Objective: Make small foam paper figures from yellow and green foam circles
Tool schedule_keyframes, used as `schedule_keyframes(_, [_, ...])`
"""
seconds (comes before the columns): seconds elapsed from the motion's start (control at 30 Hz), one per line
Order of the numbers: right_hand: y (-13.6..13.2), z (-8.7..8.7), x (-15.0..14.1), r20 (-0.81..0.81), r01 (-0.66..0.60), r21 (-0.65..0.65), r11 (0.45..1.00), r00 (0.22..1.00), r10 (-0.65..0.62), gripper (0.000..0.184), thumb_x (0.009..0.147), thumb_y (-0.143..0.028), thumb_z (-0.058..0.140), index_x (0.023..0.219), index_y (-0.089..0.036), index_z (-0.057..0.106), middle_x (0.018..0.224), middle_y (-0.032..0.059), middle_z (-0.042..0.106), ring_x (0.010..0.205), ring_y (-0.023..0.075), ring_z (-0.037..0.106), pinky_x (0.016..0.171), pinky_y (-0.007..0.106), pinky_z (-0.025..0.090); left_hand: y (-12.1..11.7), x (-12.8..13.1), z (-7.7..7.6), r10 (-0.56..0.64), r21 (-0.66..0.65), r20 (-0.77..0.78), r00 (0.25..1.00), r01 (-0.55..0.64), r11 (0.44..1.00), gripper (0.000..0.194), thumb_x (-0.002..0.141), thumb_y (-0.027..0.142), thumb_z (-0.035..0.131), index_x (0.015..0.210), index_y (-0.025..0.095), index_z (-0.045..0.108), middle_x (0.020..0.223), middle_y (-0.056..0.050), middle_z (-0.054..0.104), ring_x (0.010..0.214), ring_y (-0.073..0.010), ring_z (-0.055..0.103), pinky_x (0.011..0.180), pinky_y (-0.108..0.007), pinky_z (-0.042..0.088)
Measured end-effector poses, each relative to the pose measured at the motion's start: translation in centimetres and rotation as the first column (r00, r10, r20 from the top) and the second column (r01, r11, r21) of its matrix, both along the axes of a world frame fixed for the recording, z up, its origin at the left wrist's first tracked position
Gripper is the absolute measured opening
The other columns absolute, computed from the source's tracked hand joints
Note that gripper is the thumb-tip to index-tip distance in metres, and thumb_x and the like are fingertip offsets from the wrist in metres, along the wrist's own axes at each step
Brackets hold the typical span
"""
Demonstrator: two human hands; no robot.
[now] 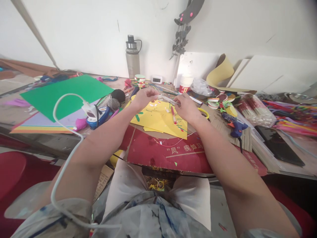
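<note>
Over the yellow paper [158, 115], both of my hands hold a thin, pale, see-through strip [168, 99] between them; its exact kind is too blurred to tell. At its left end, my left hand [145, 98] is closed in a pinch. The fingers of my right hand [187, 105] grip the strip's other end. Below the right hand, a red and pale stick-like piece [173, 115] lies on the yellow paper among small scraps of green, white and red. Part of a yellow ring-like handle [204, 113] shows beside my right wrist.
Left stand green paper [69, 92] and a blue-white device with a white cable [95, 115]. Behind are a grey bottle [133, 59] and paper cups [185, 83]. A blue glue gun [236, 127] and black phone [279, 144] lie right. Red cardboard [163, 150] covers the front edge.
</note>
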State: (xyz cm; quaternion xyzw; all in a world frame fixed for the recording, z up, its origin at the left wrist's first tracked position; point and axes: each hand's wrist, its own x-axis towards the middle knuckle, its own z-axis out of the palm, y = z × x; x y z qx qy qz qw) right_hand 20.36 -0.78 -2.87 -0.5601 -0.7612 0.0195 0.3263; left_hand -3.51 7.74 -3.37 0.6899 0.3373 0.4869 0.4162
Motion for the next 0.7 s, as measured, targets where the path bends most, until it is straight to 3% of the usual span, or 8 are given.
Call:
schedule_keyframes(0.23, [0.0,0.3,0.2,-0.011,-0.062,-0.005,0.998,0.998,0.062,0.025,0.092,-0.009,0.055,0.104,-0.022,0.072,0.116,0.0141,0.064,0.108,0.0301,0.063,0.104,0.053,0.055,-0.5,-0.1,0.1,-0.024,0.003,-0.06,0.998,0.024,1.0,0.012,0.08,0.008,0.082,0.087,0.018,0.08,0.078,-0.001,0.075,0.065,-0.008,0.064,0.067,-0.025,0.052])
schedule_keyframes(0.4, [0.4,0.4,0.4,-0.043,-0.087,0.056,0.995,0.995,0.09,0.026,0.097,-0.012,0.052,0.107,-0.021,0.073,0.117,0.015,0.066,0.117,0.0321,0.062,0.113,0.055,0.05,-1.0,-0.1,0.9,-0.03,-0.087,0.015,0.999,0.031,0.996,0.011,0.081,0.006,0.082,0.087,0.014,0.079,0.072,-0.002,0.075,0.064,-0.009,0.066,0.072,-0.027,0.057])
schedule_keyframes(0.7, [0.6,0.2,0.7,-0.098,-0.104,0.018,0.994,0.99,0.105,0.022,0.096,-0.016,0.052,0.106,-0.021,0.07,0.115,0.0137,0.065,0.11,0.029,0.062,0.104,0.049,0.05,-2.0,0.7,1.6,-0.037,-0.142,0.137,0.99,0.056,0.988,0.009,0.089,0.003,0.079,0.091,0.012,0.077,0.071,-0.001,0.073,0.065,-0.0088,0.068,0.075,-0.028,0.059])
